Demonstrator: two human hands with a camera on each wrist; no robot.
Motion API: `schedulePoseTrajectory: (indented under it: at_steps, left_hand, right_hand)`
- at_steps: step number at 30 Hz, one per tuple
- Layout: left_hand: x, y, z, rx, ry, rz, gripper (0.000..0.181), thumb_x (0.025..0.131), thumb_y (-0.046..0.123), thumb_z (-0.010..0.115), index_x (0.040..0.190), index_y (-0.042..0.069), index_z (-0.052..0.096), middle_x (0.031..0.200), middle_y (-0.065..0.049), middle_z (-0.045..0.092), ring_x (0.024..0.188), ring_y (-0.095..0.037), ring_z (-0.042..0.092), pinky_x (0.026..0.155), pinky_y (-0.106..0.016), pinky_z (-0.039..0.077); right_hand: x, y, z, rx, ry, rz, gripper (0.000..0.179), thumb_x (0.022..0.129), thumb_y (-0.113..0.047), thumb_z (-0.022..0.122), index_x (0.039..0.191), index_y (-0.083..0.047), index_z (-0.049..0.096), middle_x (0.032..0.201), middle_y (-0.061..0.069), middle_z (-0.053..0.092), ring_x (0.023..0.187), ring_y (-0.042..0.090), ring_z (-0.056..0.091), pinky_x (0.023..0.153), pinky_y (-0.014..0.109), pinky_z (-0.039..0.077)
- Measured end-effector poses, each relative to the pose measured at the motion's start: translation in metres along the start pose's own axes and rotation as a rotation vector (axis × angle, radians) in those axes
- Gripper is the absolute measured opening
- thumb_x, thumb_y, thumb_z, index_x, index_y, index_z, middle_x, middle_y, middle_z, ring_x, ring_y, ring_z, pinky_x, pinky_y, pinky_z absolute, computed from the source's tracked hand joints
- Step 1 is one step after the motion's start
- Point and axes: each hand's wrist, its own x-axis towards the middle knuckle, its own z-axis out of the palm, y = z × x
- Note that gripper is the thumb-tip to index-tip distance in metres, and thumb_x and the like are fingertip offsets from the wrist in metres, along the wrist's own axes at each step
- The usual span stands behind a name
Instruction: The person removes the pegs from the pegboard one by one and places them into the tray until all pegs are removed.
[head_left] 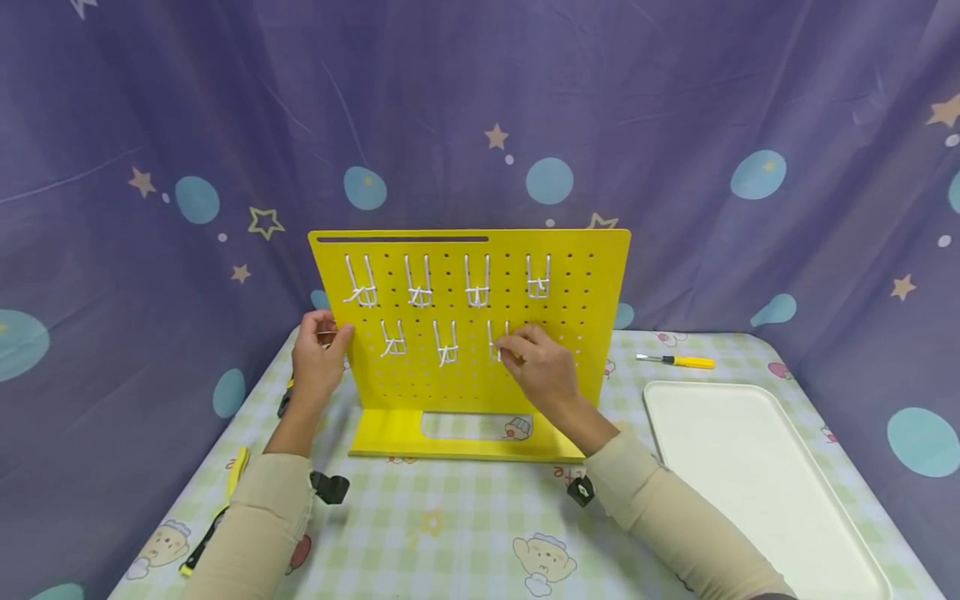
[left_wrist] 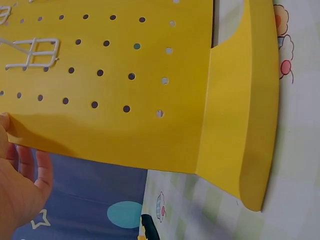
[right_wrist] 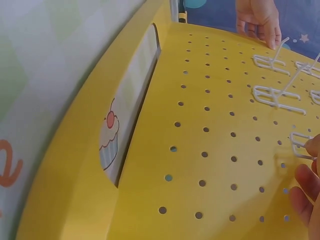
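A yellow pegboard stands upright on its bent base on the table. My left hand holds its left edge, thumb on the front face and the other fingers behind the edge. My right hand pinches a white wire hook in the lower row, at the right end of that row. The fingers partly cover this hook in the head view. Several more white double-wire hooks hang in the upper row, and two others are left of the right hand.
A white tray lies on the right of the checked tablecloth. Behind it is a screwdriver with a yellow handle. At the left lies a yellow-and-black tool, partly under the left sleeve. Another dark tool sits behind the left wrist.
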Motion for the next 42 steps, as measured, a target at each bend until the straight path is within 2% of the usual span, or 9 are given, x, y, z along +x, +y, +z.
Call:
schedulePoseTrajectory:
  at_steps: [7, 14, 17, 19, 25, 31, 37, 39, 42]
  left_hand:
    - [0.0, -0.004, 0.001, -0.005, -0.016, -0.009, 0.036, 0.101, 0.025, 0.064, 0.126, 0.004, 0.048, 0.103, 0.006, 0.048, 0.091, -0.004, 0.05, 0.065, -0.011, 0.045]
    - [0.0, -0.007, 0.0, -0.022, -0.015, -0.018, 0.036, 0.101, 0.023, 0.065, 0.127, 0.004, 0.049, 0.103, 0.005, 0.049, 0.091, -0.005, 0.051, 0.079, -0.013, 0.042]
    - [0.0, -0.006, -0.001, -0.024, -0.025, -0.022, 0.037, 0.101, 0.024, 0.065, 0.128, 0.003, 0.048, 0.104, 0.005, 0.049, 0.092, -0.005, 0.051, 0.081, -0.014, 0.042]
    - [0.0, -0.004, -0.002, -0.018, -0.034, -0.025, 0.038, 0.101, 0.025, 0.065, 0.128, 0.004, 0.048, 0.104, 0.005, 0.049, 0.092, -0.004, 0.05, 0.077, -0.013, 0.044]
    - [0.003, -0.003, -0.006, 0.011, -0.05, -0.027, 0.039, 0.1, 0.029, 0.065, 0.127, 0.006, 0.048, 0.103, 0.007, 0.048, 0.092, -0.003, 0.05, 0.057, -0.015, 0.047]
    - [0.005, -0.004, -0.005, -0.001, -0.05, -0.019, 0.038, 0.1, 0.027, 0.065, 0.126, 0.005, 0.049, 0.102, 0.006, 0.048, 0.091, -0.004, 0.049, 0.055, -0.016, 0.047]
    - [0.006, -0.002, -0.003, -0.023, -0.058, -0.02, 0.035, 0.1, 0.026, 0.064, 0.125, 0.006, 0.049, 0.102, 0.007, 0.047, 0.091, -0.006, 0.05, 0.052, -0.019, 0.049]
    - [0.006, -0.002, -0.003, -0.023, -0.062, -0.033, 0.034, 0.1, 0.027, 0.065, 0.124, 0.008, 0.049, 0.101, 0.008, 0.047, 0.091, -0.006, 0.05, 0.051, -0.021, 0.05]
    - [0.006, -0.002, -0.005, -0.027, -0.068, -0.045, 0.034, 0.1, 0.028, 0.065, 0.123, 0.009, 0.048, 0.1, 0.01, 0.046, 0.091, -0.006, 0.05, 0.051, -0.024, 0.052]
  right_hand:
    - [-0.002, 0.0, -0.009, 0.051, 0.023, 0.009, 0.005, 0.085, -0.008, 0.08, 0.088, -0.012, 0.08, 0.084, 0.003, 0.07, 0.064, 0.014, 0.067, 0.055, 0.024, 0.055]
    - [-0.004, 0.001, -0.029, 0.085, -0.026, 0.081, 0.013, 0.079, -0.007, 0.085, 0.087, -0.015, 0.081, 0.084, 0.0, 0.07, 0.064, 0.013, 0.066, 0.057, 0.025, 0.055]
    - [-0.008, 0.005, -0.04, 0.087, -0.045, 0.099, 0.016, 0.077, -0.006, 0.087, 0.087, -0.016, 0.081, 0.084, -0.001, 0.07, 0.064, 0.012, 0.066, 0.056, 0.026, 0.055]
    - [-0.011, 0.01, -0.049, 0.091, -0.061, 0.108, 0.017, 0.077, -0.005, 0.087, 0.088, -0.017, 0.081, 0.085, -0.001, 0.07, 0.064, 0.012, 0.067, 0.056, 0.027, 0.055]
    - [-0.026, 0.031, -0.074, 0.078, -0.109, 0.143, 0.016, 0.077, -0.005, 0.087, 0.086, -0.016, 0.081, 0.084, -0.001, 0.071, 0.063, 0.013, 0.067, 0.055, 0.028, 0.055]
    - [-0.048, 0.06, -0.101, 0.039, -0.111, 0.172, 0.02, 0.073, -0.001, 0.088, 0.085, -0.016, 0.081, 0.081, -0.001, 0.072, 0.059, 0.013, 0.065, 0.053, 0.025, 0.053]
    - [-0.059, 0.089, -0.137, -0.001, -0.098, 0.224, 0.022, 0.07, 0.001, 0.088, 0.084, -0.016, 0.082, 0.08, -0.001, 0.073, 0.057, 0.015, 0.065, 0.055, 0.014, 0.049]
    - [-0.063, 0.1, -0.147, -0.032, -0.107, 0.226, 0.021, 0.07, 0.001, 0.088, 0.083, -0.015, 0.081, 0.079, -0.001, 0.073, 0.057, 0.015, 0.065, 0.055, 0.012, 0.047]
    - [-0.073, 0.119, -0.156, -0.089, -0.159, 0.227, 0.02, 0.07, -0.002, 0.088, 0.083, -0.016, 0.081, 0.078, -0.001, 0.073, 0.057, 0.015, 0.065, 0.054, 0.017, 0.045]
